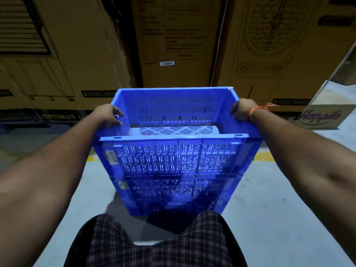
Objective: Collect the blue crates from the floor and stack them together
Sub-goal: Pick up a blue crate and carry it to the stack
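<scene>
Both hands are on the top crate (pixel 173 116) — the left hand (pixel 107 116) curled over its left rim, the right hand (pixel 241 111) over the right rim, each grip closed tight on the plastic. That crate sits on, or is just being seated on, a second blue crate (pixel 173 191) below it, and the pair stands on the grey floor (pixel 279 199) in front of a wall of cardboard boxes (pixel 179 45). To my eye this is the stacking step: the upper crate looks nearly square over the lower one, though the blur along the seam makes it hard to say whether it has fully dropped into place. Next it calls for pressing down evenly until the rims lock, then letting go with both hands and looking for any more crates. The base of the stack is hidden behind the person's checked shirt (pixel 163 241), the fingertips disappear inside the crate walls, and no other crates show here — a small printed box (pixel 323 116) sits off to the right, partly cut by a shiny post.
</scene>
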{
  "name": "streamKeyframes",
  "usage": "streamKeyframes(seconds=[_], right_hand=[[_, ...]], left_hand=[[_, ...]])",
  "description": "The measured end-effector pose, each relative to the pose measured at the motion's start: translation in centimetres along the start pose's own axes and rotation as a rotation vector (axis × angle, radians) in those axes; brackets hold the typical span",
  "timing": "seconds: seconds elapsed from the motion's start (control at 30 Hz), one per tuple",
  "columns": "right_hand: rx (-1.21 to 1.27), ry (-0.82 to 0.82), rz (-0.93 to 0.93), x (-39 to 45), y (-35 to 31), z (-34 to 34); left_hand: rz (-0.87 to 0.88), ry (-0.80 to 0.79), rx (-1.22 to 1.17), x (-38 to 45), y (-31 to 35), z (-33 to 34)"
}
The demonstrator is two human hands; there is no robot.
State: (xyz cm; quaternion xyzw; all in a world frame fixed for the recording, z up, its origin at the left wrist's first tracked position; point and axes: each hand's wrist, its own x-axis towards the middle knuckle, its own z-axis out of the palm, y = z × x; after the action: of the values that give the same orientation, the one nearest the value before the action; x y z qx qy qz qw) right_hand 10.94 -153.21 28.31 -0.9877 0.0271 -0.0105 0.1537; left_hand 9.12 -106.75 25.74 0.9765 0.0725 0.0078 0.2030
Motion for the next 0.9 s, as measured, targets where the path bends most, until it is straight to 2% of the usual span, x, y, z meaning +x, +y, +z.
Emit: streamKeyframes(seconds=[0.3, 0.9], right_hand=[[0.013, 0.039, -0.034, 0.5, 0.3, 0.7], [-0.088, -0.015, -0.016, 1.3, 0.2, 1.0]], left_hand=[[-0.039, 0.004, -0.024, -0.3, -0.1, 0.0], [-0.045, -0.025, 0.024, -0.2, 0.2, -0.3]])
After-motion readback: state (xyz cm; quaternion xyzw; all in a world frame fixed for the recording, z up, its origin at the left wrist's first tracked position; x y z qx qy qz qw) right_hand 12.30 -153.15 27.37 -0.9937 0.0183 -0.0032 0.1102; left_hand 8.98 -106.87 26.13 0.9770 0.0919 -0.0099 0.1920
